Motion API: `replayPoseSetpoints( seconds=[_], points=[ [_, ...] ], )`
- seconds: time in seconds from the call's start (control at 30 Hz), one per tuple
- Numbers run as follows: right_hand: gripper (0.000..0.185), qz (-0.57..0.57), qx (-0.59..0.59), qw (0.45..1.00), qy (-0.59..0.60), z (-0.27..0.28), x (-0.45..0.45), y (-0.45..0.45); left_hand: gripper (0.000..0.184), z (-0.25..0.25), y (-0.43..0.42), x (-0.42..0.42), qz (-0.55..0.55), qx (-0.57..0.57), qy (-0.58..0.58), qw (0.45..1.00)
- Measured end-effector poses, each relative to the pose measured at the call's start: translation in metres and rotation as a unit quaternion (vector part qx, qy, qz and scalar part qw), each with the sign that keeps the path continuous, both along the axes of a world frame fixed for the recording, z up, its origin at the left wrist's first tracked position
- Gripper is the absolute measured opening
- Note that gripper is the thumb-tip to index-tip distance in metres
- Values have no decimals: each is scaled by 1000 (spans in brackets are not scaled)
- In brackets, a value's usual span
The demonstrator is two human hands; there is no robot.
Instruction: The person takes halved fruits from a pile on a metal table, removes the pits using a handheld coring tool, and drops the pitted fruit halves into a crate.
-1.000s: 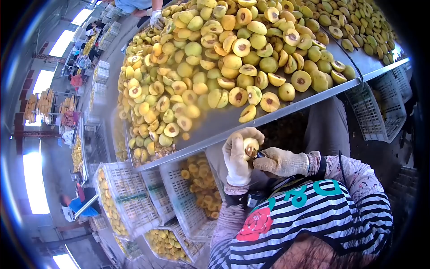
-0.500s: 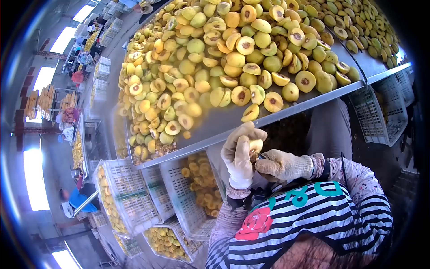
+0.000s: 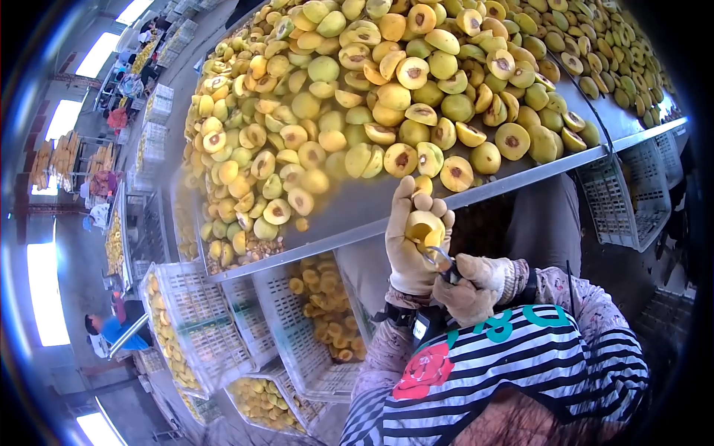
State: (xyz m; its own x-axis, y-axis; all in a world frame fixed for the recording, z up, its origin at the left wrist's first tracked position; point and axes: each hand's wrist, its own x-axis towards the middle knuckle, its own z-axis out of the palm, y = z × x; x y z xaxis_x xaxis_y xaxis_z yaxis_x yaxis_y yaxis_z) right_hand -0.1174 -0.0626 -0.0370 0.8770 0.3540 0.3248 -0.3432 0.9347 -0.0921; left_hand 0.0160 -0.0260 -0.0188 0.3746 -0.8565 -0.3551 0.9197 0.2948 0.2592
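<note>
Yellow fruit half (image 3: 424, 225) seated in left hand (image 3: 410, 256), inside its curled fingers; right hand (image 3: 474, 286) clasps ring-tipped tool (image 3: 450, 272), ring at fruit's edge.

Ugh, right hand (image 3: 474, 288) swallows part of the tool handle (image 3: 451, 274), fruit pile (image 3: 416, 74) runs off up top, and far-off workers are too tiny for me.

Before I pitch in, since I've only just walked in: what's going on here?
A person wearing gloves cups a stone-fruit half in the left hand, its hollow showing. The right hand grips a dark-handled, metal-looped tool, whose loop end is at the fruit's near edge. A heap of fruit halves covers much of the metal table; plastic crates of fruit stand by its near edge.
</note>
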Motion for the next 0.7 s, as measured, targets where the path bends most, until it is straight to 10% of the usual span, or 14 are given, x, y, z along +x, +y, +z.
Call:
replayPoseSetpoints(
  seconds=[0.1, 0.17, 0.43, 0.53, 0.6, 0.67, 0.7],
  points=[
    [58, -46, -224, 964, 136, 14, -16, -21, 40, 10, 17, 9, 4, 11, -63, 998],
    [46, -104, -455, 820, 331, 19, -19, -21, 41, 6, 33, 18, 4, -15, -68, 998],
    [44, -144, -396, 826, 375, 17, -22, -12, 43, 10, 84, 37, 9, 1, -183, 983],
    [41, -176, -452, 803, 346, 27, -26, -8, 37, 18, 112, 60, 76, 194, -556, 805],
    [38, -187, -464, 797, 337, 26, -33, -8, 28, 1, 148, 124, -3, 354, -783, 512],
    [37, -187, -453, 793, 361, 26, -36, -6, 21, 4, 162, 168, 71, 383, -719, 575],
    [36, -186, -446, 798, 360, 27, -36, -3, 22, 24, 146, 173, 96, 401, -757, 507]
  ],
)
